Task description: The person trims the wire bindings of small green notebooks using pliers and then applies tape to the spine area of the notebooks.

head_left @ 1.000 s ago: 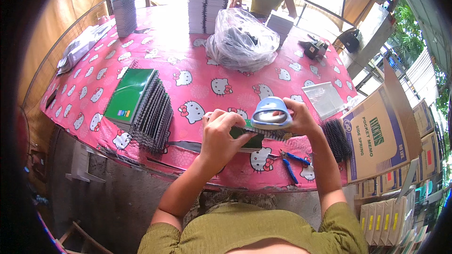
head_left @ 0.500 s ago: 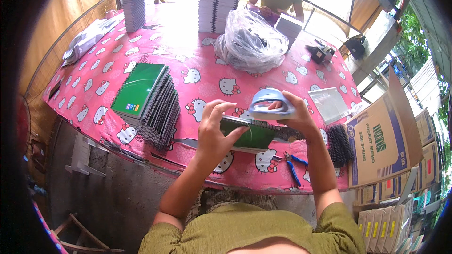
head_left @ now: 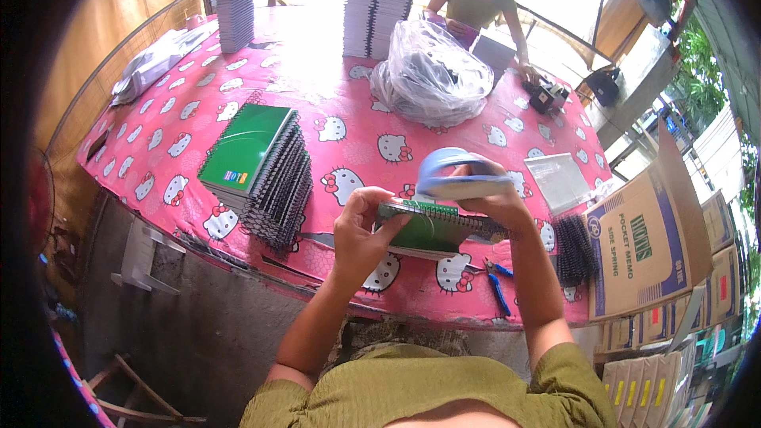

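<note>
My left hand (head_left: pixel 361 230) pinches the left end of a small green notebook (head_left: pixel 432 231), thumb on its cover and fingers behind. The notebook is tilted above the table, its black spiral along the upper edge. A loose length of black coil (head_left: pixel 490 228) sticks out at its right end, beside my right wrist. My right hand (head_left: pixel 495 194) is wrapped round a light-blue and white rounded tool with a looped handle (head_left: pixel 456 176), held just above the spiral edge. I cannot tell whether the tool touches it. Blue-handled pliers (head_left: pixel 498 289) lie on the table below my right hand.
A stack of green spiral notebooks (head_left: pixel 250 150) stands at left on the pink tablecloth (head_left: pixel 333 131). Black coils (head_left: pixel 575 250) lie beside a cardboard box (head_left: pixel 646 238) at right. Beyond are a clear plastic bag (head_left: pixel 432 71), notebook stacks (head_left: pixel 376 20) and a co-worker (head_left: pixel 476 4).
My left hand has closed on the notebook, which is now raised and tilted. The blue tool has turned in my right hand. The co-worker's arm has reached out to a dark device on the table.
</note>
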### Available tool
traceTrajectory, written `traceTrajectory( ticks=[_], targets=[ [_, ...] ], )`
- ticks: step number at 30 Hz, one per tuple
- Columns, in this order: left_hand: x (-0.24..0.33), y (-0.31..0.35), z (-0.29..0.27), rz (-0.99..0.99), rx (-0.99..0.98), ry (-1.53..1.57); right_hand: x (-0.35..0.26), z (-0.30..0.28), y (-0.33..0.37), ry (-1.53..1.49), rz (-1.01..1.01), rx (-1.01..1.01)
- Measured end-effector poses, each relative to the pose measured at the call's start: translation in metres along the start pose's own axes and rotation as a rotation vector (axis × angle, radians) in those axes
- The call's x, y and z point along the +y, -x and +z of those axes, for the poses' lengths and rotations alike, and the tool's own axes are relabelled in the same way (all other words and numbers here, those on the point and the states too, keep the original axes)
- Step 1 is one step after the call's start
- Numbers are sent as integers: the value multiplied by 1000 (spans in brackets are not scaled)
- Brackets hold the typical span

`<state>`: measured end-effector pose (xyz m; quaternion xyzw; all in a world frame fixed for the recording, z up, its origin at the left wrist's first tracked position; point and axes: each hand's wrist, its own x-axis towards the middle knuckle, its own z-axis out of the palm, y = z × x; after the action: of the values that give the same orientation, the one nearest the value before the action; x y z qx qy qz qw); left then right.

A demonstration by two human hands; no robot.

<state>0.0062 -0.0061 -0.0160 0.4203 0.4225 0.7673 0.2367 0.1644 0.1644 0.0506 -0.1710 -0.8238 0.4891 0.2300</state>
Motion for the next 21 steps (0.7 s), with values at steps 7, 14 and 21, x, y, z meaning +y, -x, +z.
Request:
traceTrajectory(
  ticks=[7, 14, 21],
  targets=[
    [8, 3, -9, -136, 74, 91, 0, 7, -10, -50, 8, -60],
    [7, 5, -17, -119, 54, 68, 23, -4, 4, 737, 110, 263],
    [7, -10, -6, -128, -26, 227, 95, -52, 105, 922, 519, 318]
  ],
)
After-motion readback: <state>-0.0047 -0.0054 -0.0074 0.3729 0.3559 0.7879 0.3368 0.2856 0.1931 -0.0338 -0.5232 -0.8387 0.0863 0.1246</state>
